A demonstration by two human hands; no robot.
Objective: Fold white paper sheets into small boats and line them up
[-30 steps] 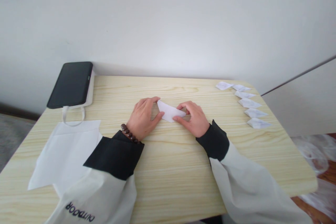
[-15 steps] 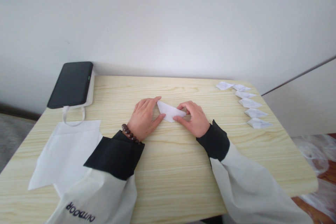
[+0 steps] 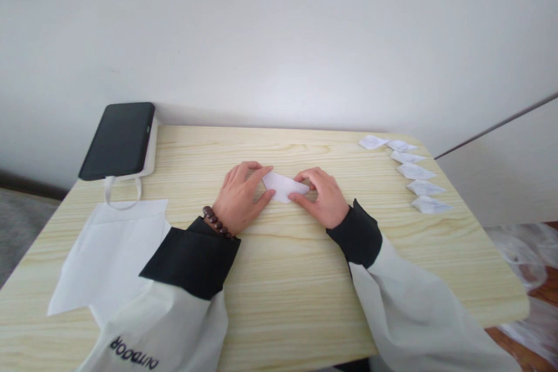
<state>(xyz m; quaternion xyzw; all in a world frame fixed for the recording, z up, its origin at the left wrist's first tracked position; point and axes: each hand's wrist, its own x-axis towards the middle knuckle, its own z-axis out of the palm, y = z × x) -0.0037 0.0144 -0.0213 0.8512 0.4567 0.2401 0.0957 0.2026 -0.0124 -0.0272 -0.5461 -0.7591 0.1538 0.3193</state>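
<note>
A small piece of folded white paper (image 3: 283, 187) lies at the middle of the table between my two hands. My left hand (image 3: 242, 195), with a dark bead bracelet at its wrist, holds the paper's left end, index finger on the upper corner and thumb at the lower edge. At the other end my right hand (image 3: 323, 195) pinches the pointed right tip between thumb and fingers. Part of that tip is hidden by the fingers.
Several folded white paper shapes (image 3: 416, 171) form a curved row at the table's right. To the left lie white paper sheets (image 3: 113, 250), partly under my sleeve. Behind them, a black device (image 3: 120, 136) rests on a white box with a strap. A white wall (image 3: 279, 40) stands behind the table.
My left index finger has moved right and slightly down onto the paper's upper left corner, which it now covers. My right hand stays in place.
</note>
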